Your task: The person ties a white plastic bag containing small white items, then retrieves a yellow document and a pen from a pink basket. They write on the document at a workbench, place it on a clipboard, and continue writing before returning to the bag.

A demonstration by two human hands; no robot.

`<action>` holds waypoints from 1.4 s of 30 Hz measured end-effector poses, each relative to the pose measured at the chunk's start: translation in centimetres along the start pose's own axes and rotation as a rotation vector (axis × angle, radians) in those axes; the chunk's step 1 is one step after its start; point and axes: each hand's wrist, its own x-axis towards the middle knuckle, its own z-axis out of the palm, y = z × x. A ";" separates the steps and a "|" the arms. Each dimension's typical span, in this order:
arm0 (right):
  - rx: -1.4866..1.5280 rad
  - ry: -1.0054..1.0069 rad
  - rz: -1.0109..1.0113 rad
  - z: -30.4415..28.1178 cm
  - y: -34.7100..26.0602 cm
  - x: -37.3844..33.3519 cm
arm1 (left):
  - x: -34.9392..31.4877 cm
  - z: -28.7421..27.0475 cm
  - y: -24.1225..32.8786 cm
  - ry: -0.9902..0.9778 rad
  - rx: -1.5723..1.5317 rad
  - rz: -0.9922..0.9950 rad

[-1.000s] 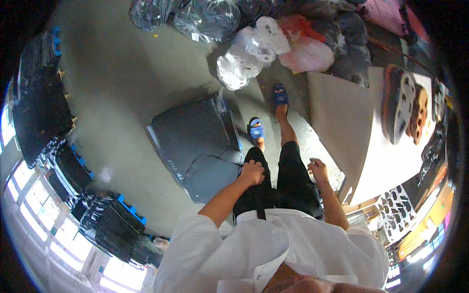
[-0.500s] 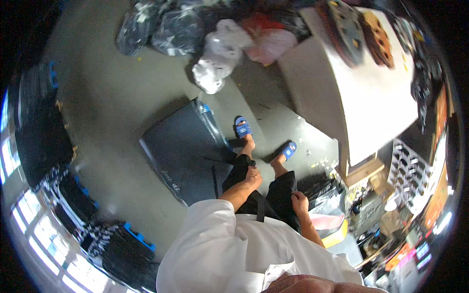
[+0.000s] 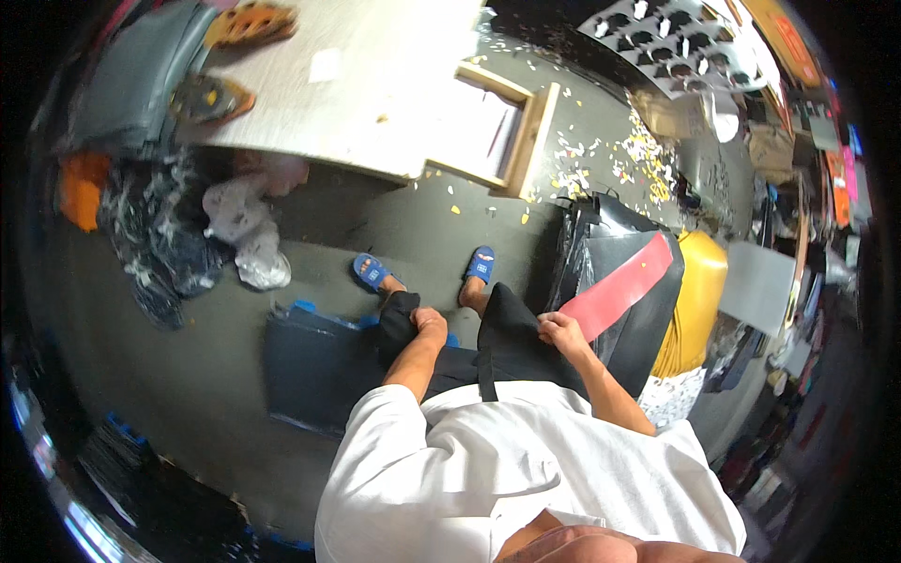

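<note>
My left hand (image 3: 430, 325) is closed in a fist on the left leg of my black trousers (image 3: 507, 328), near the knee. Fingers pinched, my right hand (image 3: 561, 330) holds the cloth of the right trouser leg near that knee. The cloth is drawn up so that both ankles show. On my feet are blue slippers (image 3: 370, 270), set apart on the grey floor. A dark strap hangs down over my lap below the white shirt (image 3: 563, 450).
A pale table (image 3: 357, 113) with an open wooden drawer (image 3: 488, 131) stands ahead; a perforated orange piece (image 3: 251, 25) lies on it. Plastic bags (image 3: 249, 230) sit left. A dark flat stack (image 3: 310, 366) is by my left leg; black sheets, a red strip (image 3: 619, 286) and yellow material (image 3: 699, 291) lie right.
My view and body have turned to the right, so the table has swung from the right to straight ahead and left. Both hands still grip the trouser legs.
</note>
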 end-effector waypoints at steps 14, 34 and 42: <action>0.284 0.055 0.332 -10.9 10.6 -2.2 | -5.1 -12.4 11.3 0.191 0.394 0.370; 0.622 0.193 0.305 -14.3 -6.3 6.6 | -1.0 -24.4 15.2 -0.057 0.431 0.519; 0.305 0.003 0.291 -22.3 -7.4 14.8 | -10.2 -26.1 13.3 0.708 -0.179 0.489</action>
